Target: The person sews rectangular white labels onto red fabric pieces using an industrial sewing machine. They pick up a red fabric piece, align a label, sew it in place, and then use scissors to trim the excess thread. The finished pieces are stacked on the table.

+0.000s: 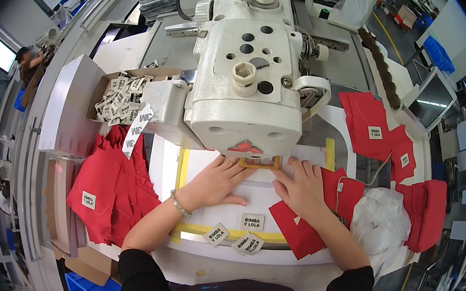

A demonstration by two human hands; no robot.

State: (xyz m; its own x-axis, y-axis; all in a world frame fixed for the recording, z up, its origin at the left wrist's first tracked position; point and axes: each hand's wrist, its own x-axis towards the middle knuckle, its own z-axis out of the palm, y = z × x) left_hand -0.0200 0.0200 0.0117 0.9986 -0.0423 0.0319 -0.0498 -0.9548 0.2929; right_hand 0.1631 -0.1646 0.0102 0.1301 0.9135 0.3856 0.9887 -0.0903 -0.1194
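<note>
Under the head of a large white industrial sewing machine (244, 100), both my hands rest on a white sheet (201, 217) edged with yellow tape. My left hand (217, 183) lies flat, fingers stretched, its fingertips beside a small amber-coloured frame (268, 164). On the frame's other side my right hand (302, 190) is spread flat, its fingertips close to it. Red fabric pieces (297, 235) lie beneath and beside my right wrist. Several printed white square labels (252, 222) lie loose in front of my hands. The machine head hides what is below it.
Red fabric stacks sit at left (108, 188), at upper right (364, 118) and at far right (431, 216). A crumpled clear plastic bag (381, 219) lies by my right forearm. An open box of labels (119, 97) stands left of the machine, beside a tall white box (69, 105).
</note>
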